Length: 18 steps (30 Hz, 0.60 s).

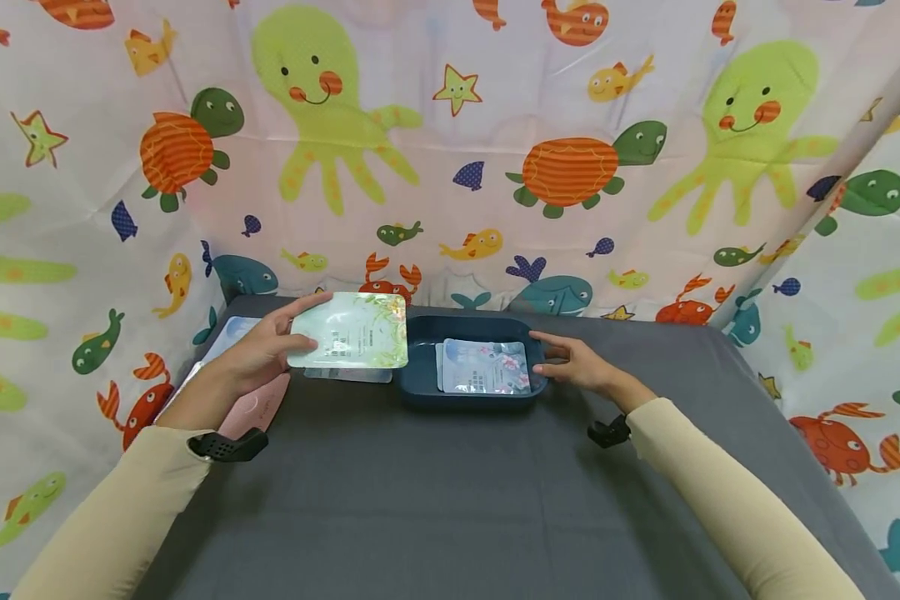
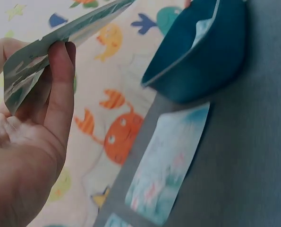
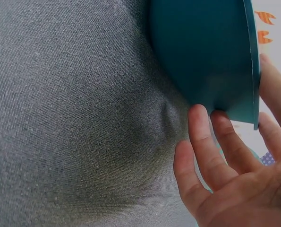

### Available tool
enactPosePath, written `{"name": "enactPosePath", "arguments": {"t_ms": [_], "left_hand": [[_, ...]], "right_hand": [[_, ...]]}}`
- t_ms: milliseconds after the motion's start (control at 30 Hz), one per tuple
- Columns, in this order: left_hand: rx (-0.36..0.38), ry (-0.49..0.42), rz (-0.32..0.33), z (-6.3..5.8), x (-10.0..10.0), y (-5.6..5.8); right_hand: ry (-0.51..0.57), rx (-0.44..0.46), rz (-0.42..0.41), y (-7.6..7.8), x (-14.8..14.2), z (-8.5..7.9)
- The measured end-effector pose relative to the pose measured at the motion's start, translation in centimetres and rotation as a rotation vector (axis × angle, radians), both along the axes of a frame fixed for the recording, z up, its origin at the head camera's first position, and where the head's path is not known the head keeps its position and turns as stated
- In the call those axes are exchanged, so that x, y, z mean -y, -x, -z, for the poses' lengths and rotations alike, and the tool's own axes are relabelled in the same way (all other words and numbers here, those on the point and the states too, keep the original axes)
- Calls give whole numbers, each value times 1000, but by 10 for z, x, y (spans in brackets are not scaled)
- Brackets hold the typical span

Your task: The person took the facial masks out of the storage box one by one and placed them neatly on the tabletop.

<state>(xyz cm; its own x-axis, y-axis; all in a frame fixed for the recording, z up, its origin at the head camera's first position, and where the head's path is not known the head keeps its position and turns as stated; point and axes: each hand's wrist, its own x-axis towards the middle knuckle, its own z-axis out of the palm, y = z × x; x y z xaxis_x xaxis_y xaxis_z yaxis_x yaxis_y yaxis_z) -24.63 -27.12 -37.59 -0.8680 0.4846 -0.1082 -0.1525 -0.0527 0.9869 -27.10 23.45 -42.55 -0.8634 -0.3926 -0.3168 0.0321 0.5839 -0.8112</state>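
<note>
Fingers of the left hand (image 1: 264, 343) pinch a green-and-white foil sachet (image 1: 351, 332) by one end, its long axis pointing rightward from them toward the navy tray (image 1: 471, 403); the right hand (image 1: 583, 365) is nearer that tray, fingers spread, touching its near end.

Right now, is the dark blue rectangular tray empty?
Not empty: the head view shows a pale blue, flat, floral packet inside the tray.
</note>
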Motion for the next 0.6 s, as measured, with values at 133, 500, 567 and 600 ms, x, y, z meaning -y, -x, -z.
{"name": "enactPosePath", "arguments": {"t_ms": [133, 500, 567, 600], "left_hand": [[-16, -1, 18, 4, 21, -6], [29, 102, 124, 26, 63, -23], [35, 121, 151, 32, 63, -24], [39, 128, 163, 34, 62, -24]], "right_hand": [[-8, -1, -6, 0, -2, 2], [-12, -14, -21, 3, 2, -2], [-22, -18, -23, 2, 1, -2], [-25, -20, -24, 2, 0, -1]]}}
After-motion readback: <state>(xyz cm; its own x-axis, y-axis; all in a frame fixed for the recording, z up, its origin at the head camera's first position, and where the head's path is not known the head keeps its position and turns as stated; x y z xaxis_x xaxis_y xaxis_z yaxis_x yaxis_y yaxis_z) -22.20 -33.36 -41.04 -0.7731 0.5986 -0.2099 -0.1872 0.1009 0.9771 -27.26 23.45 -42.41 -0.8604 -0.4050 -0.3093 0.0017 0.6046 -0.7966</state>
